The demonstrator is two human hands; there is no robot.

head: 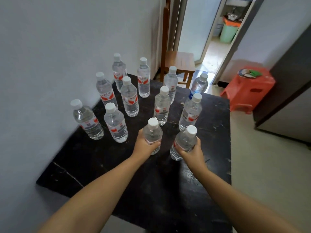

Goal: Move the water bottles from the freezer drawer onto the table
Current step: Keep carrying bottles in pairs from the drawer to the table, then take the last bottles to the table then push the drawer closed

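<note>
Both hands, left hand [145, 145] and right hand [193, 151], each grip an upright bottle, seemingly resting on the table [210, 115]

Clear, glossy plastic bottles [129, 98] with matt white caps [126, 80] and printed film labels. Dark table [210, 148], worn, scratched, faintly shiny. Brown wooden chair [180, 62], smooth. Red moulded plastic stool [247, 91], glossy. Matt painted wall [50, 47]. Pale, smooth floor [269, 174].

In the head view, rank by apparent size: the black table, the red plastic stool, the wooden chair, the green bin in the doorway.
Largest to smallest as they look:
1. black table
2. red plastic stool
3. wooden chair, close to the stool and partly hidden, so unsure
4. green bin, farthest away, so its look misleads
</note>
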